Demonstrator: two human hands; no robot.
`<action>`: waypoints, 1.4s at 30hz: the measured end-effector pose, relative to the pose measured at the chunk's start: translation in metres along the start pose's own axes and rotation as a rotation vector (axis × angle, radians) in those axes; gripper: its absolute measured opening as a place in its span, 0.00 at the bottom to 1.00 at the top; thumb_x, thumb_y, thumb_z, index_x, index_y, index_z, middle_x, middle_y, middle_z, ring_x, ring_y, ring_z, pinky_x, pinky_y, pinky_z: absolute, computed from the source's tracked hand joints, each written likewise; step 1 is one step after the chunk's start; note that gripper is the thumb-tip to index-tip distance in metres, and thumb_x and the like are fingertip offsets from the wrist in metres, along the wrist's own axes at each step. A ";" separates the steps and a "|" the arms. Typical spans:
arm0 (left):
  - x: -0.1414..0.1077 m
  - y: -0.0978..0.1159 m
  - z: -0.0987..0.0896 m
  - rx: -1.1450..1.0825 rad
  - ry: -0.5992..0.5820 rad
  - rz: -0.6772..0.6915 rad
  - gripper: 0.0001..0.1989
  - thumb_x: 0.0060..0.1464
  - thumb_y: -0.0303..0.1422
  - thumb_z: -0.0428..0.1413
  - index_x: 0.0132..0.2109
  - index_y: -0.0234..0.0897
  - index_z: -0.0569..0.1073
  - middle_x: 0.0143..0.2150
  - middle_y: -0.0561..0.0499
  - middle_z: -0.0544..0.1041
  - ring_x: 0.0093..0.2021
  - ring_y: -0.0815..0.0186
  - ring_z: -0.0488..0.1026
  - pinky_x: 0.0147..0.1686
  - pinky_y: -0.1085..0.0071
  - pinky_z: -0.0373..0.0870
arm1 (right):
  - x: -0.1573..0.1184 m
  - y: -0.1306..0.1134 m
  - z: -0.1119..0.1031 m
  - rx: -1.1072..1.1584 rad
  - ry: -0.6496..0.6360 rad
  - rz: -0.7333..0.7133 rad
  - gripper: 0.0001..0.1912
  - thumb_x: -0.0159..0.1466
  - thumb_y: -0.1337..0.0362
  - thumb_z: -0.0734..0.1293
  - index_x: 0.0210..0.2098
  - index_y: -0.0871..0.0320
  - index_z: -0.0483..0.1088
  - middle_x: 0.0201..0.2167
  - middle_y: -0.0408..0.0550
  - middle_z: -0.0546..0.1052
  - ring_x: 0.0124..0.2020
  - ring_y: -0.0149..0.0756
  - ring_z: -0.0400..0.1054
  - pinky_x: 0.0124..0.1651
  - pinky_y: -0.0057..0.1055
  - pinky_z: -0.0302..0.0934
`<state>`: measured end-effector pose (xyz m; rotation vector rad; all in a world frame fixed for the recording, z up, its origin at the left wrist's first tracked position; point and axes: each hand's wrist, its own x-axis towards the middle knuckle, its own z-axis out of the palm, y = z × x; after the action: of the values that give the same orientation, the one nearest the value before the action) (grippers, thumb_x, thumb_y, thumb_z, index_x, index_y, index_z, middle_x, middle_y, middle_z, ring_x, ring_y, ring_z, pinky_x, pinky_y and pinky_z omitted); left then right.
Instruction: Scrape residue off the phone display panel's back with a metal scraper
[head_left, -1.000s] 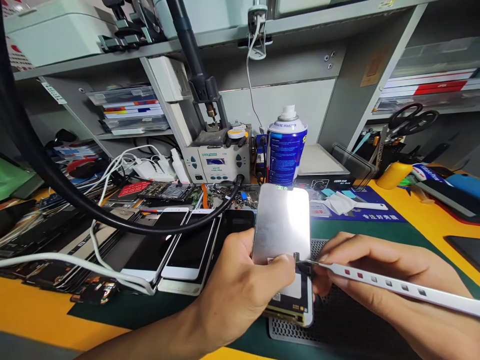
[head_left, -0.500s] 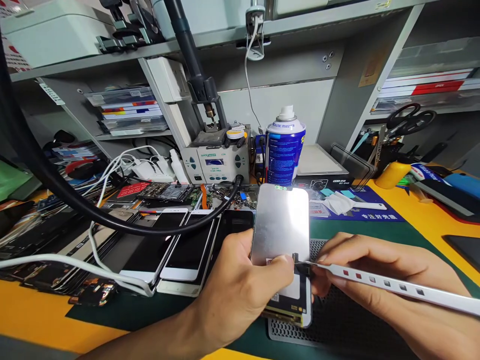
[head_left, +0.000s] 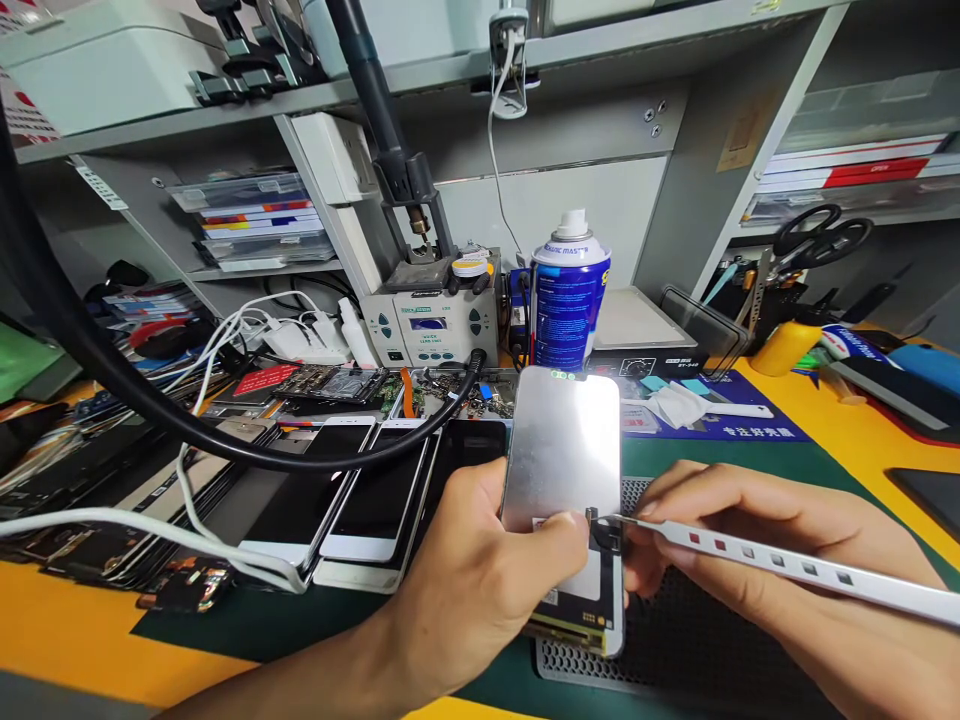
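My left hand (head_left: pixel 487 570) is closed around a phone screen (head_left: pixel 562 440), its silver metal back facing me and tilted upright. The left thumb presses on the lower part of the back, beside a small black flex cable (head_left: pixel 606 537). In my right hand (head_left: pixel 720 540) I pinch silver tweezers (head_left: pixel 787 562) with a row of square holes along the body. Their thin tip reaches the flex cable near my left thumb. Fingers of the right hand are close to the screen's right edge. Below lies a perforated grey mat (head_left: pixel 585 665).
Phones with white frames (head_left: pixel 382 490) and stacked phone parts lie on the left. Behind the screen stand a blue spray can (head_left: pixel 570 300) and a soldering station (head_left: pixel 431 330). A black hose (head_left: pixel 247 450) arches across the left. Scissors (head_left: pixel 810 240) stand at the right.
The tweezers' tip and my right hand have shifted slightly, and more of the black flex cable's curved end shows. My left hand keeps its hold on the screen.
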<state>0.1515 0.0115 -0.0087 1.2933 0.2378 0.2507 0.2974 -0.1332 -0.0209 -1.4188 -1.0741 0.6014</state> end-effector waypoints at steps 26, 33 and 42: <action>0.001 0.002 0.001 -0.007 -0.016 0.006 0.13 0.59 0.23 0.50 0.41 0.32 0.80 0.33 0.46 0.78 0.33 0.62 0.75 0.36 0.66 0.70 | 0.001 -0.003 0.003 0.026 0.047 0.032 0.06 0.59 0.58 0.72 0.31 0.51 0.80 0.27 0.49 0.80 0.28 0.42 0.77 0.31 0.30 0.74; 0.000 0.000 0.000 0.009 -0.007 0.000 0.13 0.59 0.23 0.50 0.40 0.33 0.80 0.32 0.47 0.78 0.33 0.61 0.75 0.37 0.65 0.70 | 0.001 -0.001 0.002 0.009 0.016 0.018 0.06 0.60 0.58 0.72 0.32 0.52 0.80 0.28 0.49 0.80 0.28 0.42 0.77 0.31 0.29 0.74; 0.002 0.000 0.000 0.006 -0.002 0.014 0.12 0.60 0.24 0.50 0.40 0.33 0.80 0.32 0.46 0.78 0.32 0.62 0.74 0.37 0.64 0.70 | 0.001 -0.004 0.003 -0.034 0.030 0.014 0.05 0.60 0.57 0.72 0.30 0.50 0.79 0.28 0.46 0.80 0.29 0.38 0.76 0.31 0.24 0.73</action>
<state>0.1531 0.0122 -0.0088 1.3016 0.2275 0.2610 0.2944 -0.1313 -0.0173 -1.4616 -1.0559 0.5721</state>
